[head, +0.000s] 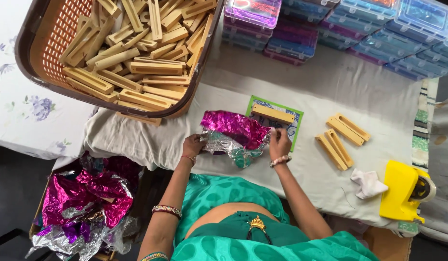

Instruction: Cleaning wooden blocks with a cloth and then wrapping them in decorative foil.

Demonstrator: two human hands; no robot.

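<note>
Foil sheet (236, 131), magenta over silver, lying crumpled on the cloth-covered table (330, 87). Left hand (193, 145) pinching its left edge with fingers closed; right hand (279, 143) gripping the right edge the same way. Just behind, sitting on a green-bordered card (295, 126), a wooden block (273, 114). Crowding the far left, a basket (37, 43) holding more blocks.

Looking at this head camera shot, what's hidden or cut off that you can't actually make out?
- Left hand and right hand: fingertips hidden by the crumpled magenta foil sheet.
- Patterned mat: mostly covered by the foil and a wooden block.
- Basket of wooden blocks: cut off by the top edge.
- Clear plastic boxes: contents blurred.
- Yellow tape dispenser: tape end too small.
</note>
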